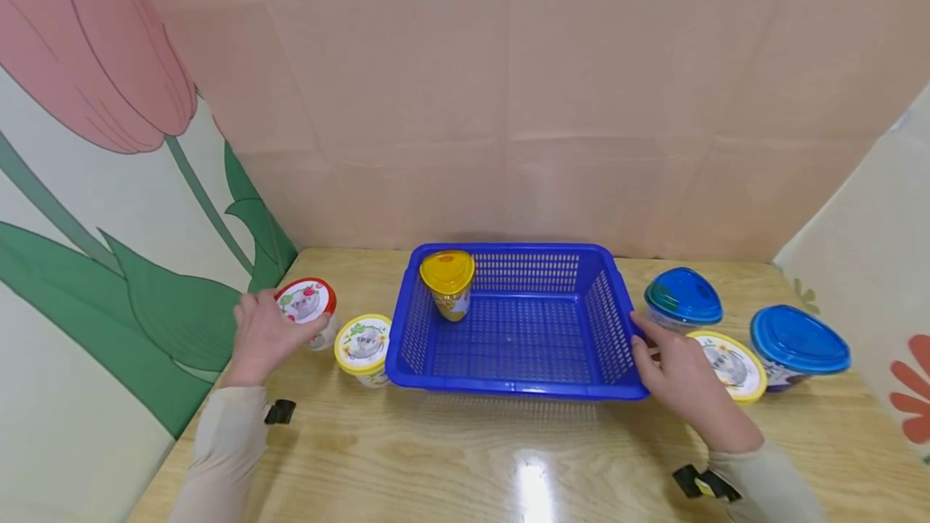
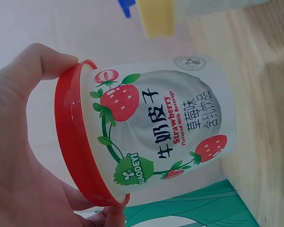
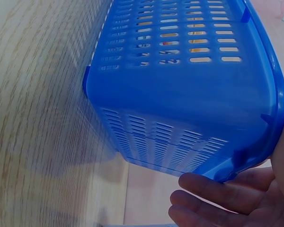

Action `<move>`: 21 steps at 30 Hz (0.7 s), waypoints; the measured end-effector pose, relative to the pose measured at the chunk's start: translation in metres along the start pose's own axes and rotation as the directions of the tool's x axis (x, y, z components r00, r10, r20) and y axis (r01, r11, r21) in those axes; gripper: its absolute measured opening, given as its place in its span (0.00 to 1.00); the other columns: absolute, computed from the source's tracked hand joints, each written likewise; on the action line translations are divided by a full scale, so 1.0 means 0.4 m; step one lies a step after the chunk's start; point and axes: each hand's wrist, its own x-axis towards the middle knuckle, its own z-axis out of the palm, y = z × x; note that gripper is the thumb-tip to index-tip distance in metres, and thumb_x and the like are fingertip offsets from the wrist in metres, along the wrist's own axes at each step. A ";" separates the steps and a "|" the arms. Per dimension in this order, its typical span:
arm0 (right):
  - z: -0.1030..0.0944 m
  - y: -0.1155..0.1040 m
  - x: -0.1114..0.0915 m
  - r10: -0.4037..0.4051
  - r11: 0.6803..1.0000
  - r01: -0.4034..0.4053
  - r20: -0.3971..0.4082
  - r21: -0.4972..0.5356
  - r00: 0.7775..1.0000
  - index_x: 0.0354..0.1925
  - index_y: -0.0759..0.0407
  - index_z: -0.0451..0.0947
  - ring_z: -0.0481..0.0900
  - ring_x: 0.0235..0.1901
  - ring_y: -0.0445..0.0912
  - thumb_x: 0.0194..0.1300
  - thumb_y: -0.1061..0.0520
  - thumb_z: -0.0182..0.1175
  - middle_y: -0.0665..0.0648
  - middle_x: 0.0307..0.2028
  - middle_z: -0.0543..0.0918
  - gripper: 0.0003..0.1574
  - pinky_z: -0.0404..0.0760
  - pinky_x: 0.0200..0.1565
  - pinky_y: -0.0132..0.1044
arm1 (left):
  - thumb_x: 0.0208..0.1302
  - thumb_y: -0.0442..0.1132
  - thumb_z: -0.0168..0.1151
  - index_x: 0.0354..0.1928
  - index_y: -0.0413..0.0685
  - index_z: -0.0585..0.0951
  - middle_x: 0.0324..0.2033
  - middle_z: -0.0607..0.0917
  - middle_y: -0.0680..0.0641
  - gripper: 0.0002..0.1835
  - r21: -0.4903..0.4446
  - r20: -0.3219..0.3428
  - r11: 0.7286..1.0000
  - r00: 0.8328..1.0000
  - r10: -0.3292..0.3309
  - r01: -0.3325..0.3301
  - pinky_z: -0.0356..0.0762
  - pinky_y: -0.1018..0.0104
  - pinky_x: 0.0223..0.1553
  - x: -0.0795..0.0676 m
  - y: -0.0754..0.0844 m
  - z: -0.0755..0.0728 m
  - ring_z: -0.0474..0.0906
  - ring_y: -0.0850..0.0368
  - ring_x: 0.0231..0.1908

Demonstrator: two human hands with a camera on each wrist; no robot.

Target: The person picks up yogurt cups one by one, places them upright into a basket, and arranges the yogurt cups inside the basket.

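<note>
My left hand [image 1: 263, 335] grips a white cup with a red lid [image 1: 308, 307] at the left of the table. In the left wrist view, thumb and fingers curl round the lid of this strawberry milk cup [image 2: 161, 123], and its printed side faces the camera. At its right edge, the blue plastic basket [image 1: 508, 387] is held by my right hand [image 1: 686, 374]. The right wrist view has the fingers [image 3: 217, 194] by the underside of the basket's rim [image 3: 277, 94]. Inside the basket, near its back left corner, stands a yellow-lidded cup [image 1: 449, 285].
A white cup with a yellow rim [image 1: 365, 345] stands against the basket's left side. Right of the basket are a blue-lidded tub [image 1: 683, 297], another yellow-rimmed cup [image 1: 734, 367] partly behind my right hand, and a larger blue-lidded tub [image 1: 799, 341]. A pinkish wall covering [image 1: 508, 103] rises behind the table.
</note>
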 end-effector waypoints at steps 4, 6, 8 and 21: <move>0.003 0.001 0.000 -0.012 1.000 0.012 -0.009 0.001 1.000 0.60 0.71 0.67 0.84 0.33 0.55 0.68 0.57 0.49 0.69 0.42 0.82 0.27 0.82 0.30 0.45 | 0.41 0.63 0.69 0.55 0.24 0.64 0.42 0.65 0.31 0.52 -0.002 -0.016 1.000 1.000 0.006 -0.006 0.63 0.54 0.35 -0.004 0.014 -0.010 0.57 0.39 0.45; 0.004 0.001 0.000 -0.014 1.000 0.014 -0.011 0.001 1.000 0.60 0.72 0.67 0.84 0.32 0.54 0.68 0.57 0.49 0.69 0.41 0.82 0.27 0.82 0.30 0.44 | 0.41 0.63 0.68 0.55 0.24 0.64 0.43 0.65 0.31 0.52 0.001 -0.013 1.000 1.000 0.007 -0.007 0.63 0.54 0.35 -0.006 0.019 -0.016 0.57 0.39 0.45; 0.004 0.002 0.000 -0.013 1.000 0.013 -0.013 0.000 1.000 0.60 0.72 0.67 0.84 0.32 0.54 0.68 0.57 0.49 0.69 0.41 0.83 0.27 0.82 0.29 0.44 | 0.42 0.63 0.68 0.55 0.24 0.64 0.43 0.64 0.31 0.52 -0.001 -0.011 1.000 1.000 0.010 -0.010 0.63 0.54 0.35 -0.007 0.025 -0.022 0.56 0.39 0.45; 0.003 0.002 0.000 -0.021 1.000 0.021 -0.016 -0.005 1.000 0.60 0.72 0.67 0.84 0.31 0.53 0.68 0.57 0.50 0.69 0.41 0.83 0.27 0.82 0.29 0.42 | 0.43 0.62 0.68 0.57 0.28 0.64 0.44 0.65 0.32 0.50 -0.060 -0.041 0.998 0.999 0.026 -0.028 0.64 0.56 0.33 -0.014 0.072 -0.058 0.57 0.40 0.47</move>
